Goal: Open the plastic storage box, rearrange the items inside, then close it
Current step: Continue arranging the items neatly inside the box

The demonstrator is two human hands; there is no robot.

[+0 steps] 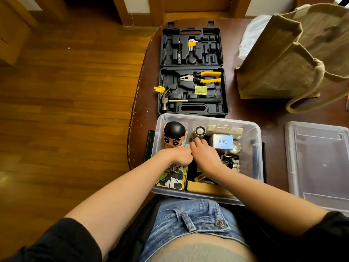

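The clear plastic storage box sits lidless at the dark table's near edge. Both hands reach inside: the left hand seems clenched over the panda-printed box; the right hand fingers a small grey part, grasp unclear.

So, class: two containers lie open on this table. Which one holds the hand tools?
The black tool case, beyond the clear storage box: it holds pliers and a hammer.

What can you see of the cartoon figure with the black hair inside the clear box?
The cartoon figure looks like glossy plastic: round black hair, thick eyebrows, big eyes. It stands in the far left corner of the clear storage box, face toward the camera. Its lower part is hidden behind the left hand.
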